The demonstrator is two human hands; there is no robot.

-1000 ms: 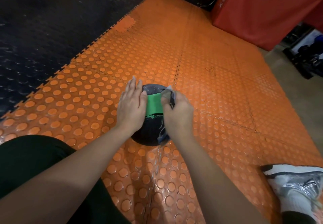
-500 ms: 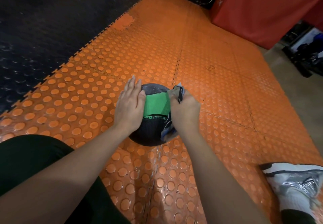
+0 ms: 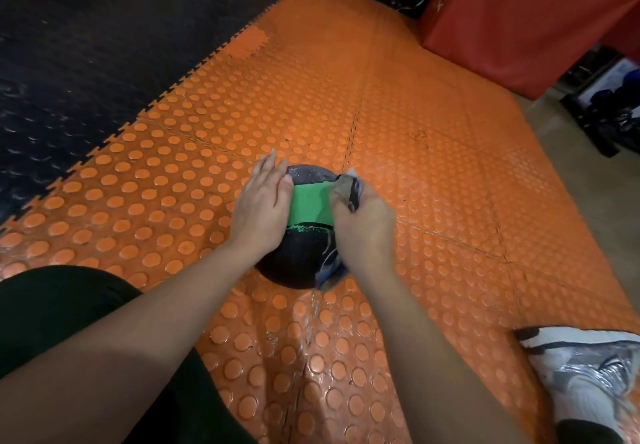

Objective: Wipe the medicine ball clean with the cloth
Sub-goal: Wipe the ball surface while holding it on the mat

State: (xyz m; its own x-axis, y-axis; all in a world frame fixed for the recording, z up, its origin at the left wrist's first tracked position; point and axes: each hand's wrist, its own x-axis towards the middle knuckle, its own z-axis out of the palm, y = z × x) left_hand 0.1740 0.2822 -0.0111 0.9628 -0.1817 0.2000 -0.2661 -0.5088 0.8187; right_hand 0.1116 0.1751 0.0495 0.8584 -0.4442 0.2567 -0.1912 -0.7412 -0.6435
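Medicine ball (image 3: 298,256), black with a green band across its top, sat on the orange studded floor mat (image 3: 433,173) directly in front of me, pinned between my 2 hands. My left hand (image 3: 259,208) lay flat on its left shoulder, fingers straight and together, gripping nothing and simply pressing to steady it. My right hand (image 3: 363,222) was curled tight around the cloth (image 3: 349,189), a bunched rag with 1 end poking up past my knuckles and another fold trailing down the ball's right side toward the mat.

I judged I was mid-wipe on the right flank, with the top band and the near face not yet covered by the rag. To do this step well, I thought I needed firm downward pressure from the left palm so the ball could not roll, while the cloth travelled in overlapping strokes that followed the curve. The loose tail seemed a risk: it could drag on the mat and pick up grit, so gathering it into my fist looked sensible. The underside would call for rolling the ball with the flat hand.

My shoe (image 3: 588,371) rested well apart at lower right.
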